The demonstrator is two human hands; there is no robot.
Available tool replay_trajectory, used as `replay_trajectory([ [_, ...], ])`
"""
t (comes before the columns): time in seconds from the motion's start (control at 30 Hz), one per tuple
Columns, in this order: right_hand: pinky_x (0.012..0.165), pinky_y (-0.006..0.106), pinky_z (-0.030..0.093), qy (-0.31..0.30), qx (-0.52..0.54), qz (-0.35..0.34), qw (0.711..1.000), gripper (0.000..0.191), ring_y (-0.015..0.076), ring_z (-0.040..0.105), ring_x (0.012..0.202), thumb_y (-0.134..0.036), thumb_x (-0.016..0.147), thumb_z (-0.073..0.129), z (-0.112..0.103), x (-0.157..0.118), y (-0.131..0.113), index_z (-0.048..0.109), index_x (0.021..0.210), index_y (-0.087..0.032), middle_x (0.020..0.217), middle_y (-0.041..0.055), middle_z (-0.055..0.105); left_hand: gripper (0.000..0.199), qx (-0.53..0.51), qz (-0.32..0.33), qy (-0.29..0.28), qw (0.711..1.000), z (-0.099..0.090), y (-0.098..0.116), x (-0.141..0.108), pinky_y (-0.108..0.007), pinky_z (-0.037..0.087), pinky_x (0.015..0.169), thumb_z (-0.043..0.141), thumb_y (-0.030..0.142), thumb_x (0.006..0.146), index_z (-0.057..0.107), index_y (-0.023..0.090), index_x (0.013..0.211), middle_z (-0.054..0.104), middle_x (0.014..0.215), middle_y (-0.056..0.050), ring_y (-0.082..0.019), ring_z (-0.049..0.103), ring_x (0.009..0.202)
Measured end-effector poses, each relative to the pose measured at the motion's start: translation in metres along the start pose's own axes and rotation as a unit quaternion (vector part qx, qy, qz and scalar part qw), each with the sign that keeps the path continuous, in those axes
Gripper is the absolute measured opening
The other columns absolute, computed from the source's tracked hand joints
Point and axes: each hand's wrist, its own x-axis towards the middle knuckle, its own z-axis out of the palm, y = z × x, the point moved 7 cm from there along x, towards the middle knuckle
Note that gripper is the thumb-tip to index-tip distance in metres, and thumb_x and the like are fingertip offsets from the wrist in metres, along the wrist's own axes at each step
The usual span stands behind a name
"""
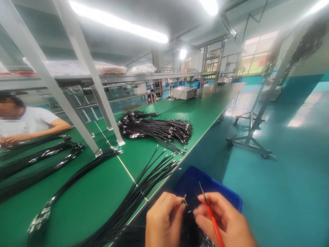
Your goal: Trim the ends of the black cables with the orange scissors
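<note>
At the lower middle, my left hand (166,218) is closed in a pinch on the end of a thin black cable (184,201), whose tip pokes up past the thumb and forefinger. My right hand (221,216) is wrapped round a slim red-handled tool (212,218) with a thin, pointed metal tip; its exact kind is hard to make out. The tool points up and slightly left, a short gap from the cable end. A tiny light piece (189,211) shows between the hands. Beneath them is a blue bin (218,188), its contents dark and partly hidden.
Loose black cables (144,187) lie along the edge of the green table (84,192). A big cable bundle (156,128) sits farther back, near metal posts (77,75). Across the table, a person in a white shirt (38,120) handles cables. A wheeled stand (250,133) is at right.
</note>
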Motion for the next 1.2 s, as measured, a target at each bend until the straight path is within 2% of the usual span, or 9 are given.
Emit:
replay_trajectory([
  [0.07,0.067,0.028,0.049,0.045,0.059,-0.041,0.996,0.032,0.0171,0.062,0.065,-0.03,0.058,0.073,0.001,0.002,-0.013,0.058,0.086,-0.025,0.078,0.0001,0.072,0.015,-0.004,-0.007,-0.011,1.0,0.002,0.002,0.0,-0.019,0.042,0.056,0.055,0.016,0.084,0.063,0.022,0.072,0.063,0.068,0.001,-0.013,0.059,0.061],
  [0.17,0.063,0.023,0.049,0.037,0.137,-0.056,0.988,0.033,0.0135,0.06,0.063,-0.026,0.058,0.077,0.012,0.009,-0.023,0.059,0.085,-0.025,0.078,-0.0015,0.073,0.016,-0.02,-0.019,-0.02,0.999,0.004,0.004,-0.001,-0.019,0.042,0.056,0.055,0.017,0.084,0.064,0.021,0.072,0.063,0.068,0.001,-0.012,0.059,0.06],
  [0.3,0.056,0.016,0.045,-0.021,0.248,0.008,0.969,0.034,0.0086,0.057,0.058,-0.028,0.056,0.085,0.028,0.014,-0.016,0.062,0.08,-0.023,0.061,-0.007,0.065,0.012,-0.085,-0.056,-0.027,0.994,0.006,-0.001,-0.003,-0.019,0.044,0.057,0.059,0.015,0.079,0.063,0.02,0.068,0.063,0.065,0.001,-0.012,0.058,0.059],
  [0.43,0.056,0.014,0.044,-0.037,0.31,0.043,0.949,0.037,0.0071,0.057,0.057,-0.031,0.054,0.088,0.039,0.009,-0.005,0.063,0.08,-0.023,0.061,-0.0073,0.065,0.016,-0.176,-0.134,-0.073,0.973,0.011,-0.012,-0.005,-0.021,0.044,0.057,0.062,0.022,0.079,0.06,0.018,0.064,0.062,0.063,0.0,-0.014,0.057,0.058],
  [0.57,0.065,0.018,0.048,-0.019,0.296,0.005,0.955,0.037,0.0121,0.063,0.068,-0.028,0.052,0.089,0.038,0.005,-0.003,0.065,0.08,-0.023,0.067,-0.0031,0.071,0.022,-0.223,-0.198,-0.084,0.951,0.01,-0.021,-0.004,-0.022,0.046,0.059,0.064,0.029,0.079,0.056,0.017,0.062,0.064,0.064,0.0,-0.015,0.058,0.062],
  [0.77,0.043,0.018,0.039,0.02,0.258,0.038,0.965,0.043,0.0076,0.05,0.045,-0.036,0.056,0.086,0.025,0.008,0.002,0.06,0.088,-0.023,0.069,-0.0025,0.07,0.014,-0.104,-0.152,-0.074,0.98,0.003,-0.014,0.002,-0.021,0.045,0.055,0.06,0.021,0.078,0.063,0.017,0.065,0.064,0.061,0.0,-0.015,0.058,0.058],
  [0.97,0.058,0.024,0.05,0.039,0.146,-0.011,0.989,0.038,0.016,0.064,0.061,-0.03,0.055,0.084,0.024,0.01,-0.007,0.06,0.084,-0.022,0.066,-0.0031,0.066,0.023,-0.041,-0.138,-0.023,0.989,0.011,-0.01,-0.005,-0.021,0.039,0.05,0.054,0.025,0.079,0.057,0.018,0.057,0.057,0.055,0.001,-0.013,0.052,0.051],
  [1.07,0.06,0.026,0.052,0.059,0.108,-0.032,0.992,0.031,0.017,0.064,0.063,-0.03,0.061,0.078,0.023,0.008,-0.006,0.06,0.084,-0.022,0.067,-0.002,0.065,0.024,-0.061,-0.172,-0.043,0.982,0.013,-0.013,-0.005,-0.02,0.036,0.048,0.054,0.026,0.079,0.054,0.018,0.056,0.054,0.053,0.002,-0.012,0.048,0.05],
  [1.2,0.056,0.024,0.05,0.047,0.117,-0.014,0.992,0.027,0.0161,0.061,0.06,-0.031,0.063,0.074,0.022,0.007,-0.001,0.061,0.084,-0.021,0.065,-0.0018,0.063,0.018,-0.156,-0.233,-0.099,0.955,0.016,-0.019,-0.003,-0.02,0.039,0.05,0.059,0.025,0.075,0.055,0.017,0.059,0.058,0.055,0.001,-0.013,0.05,0.052],
])
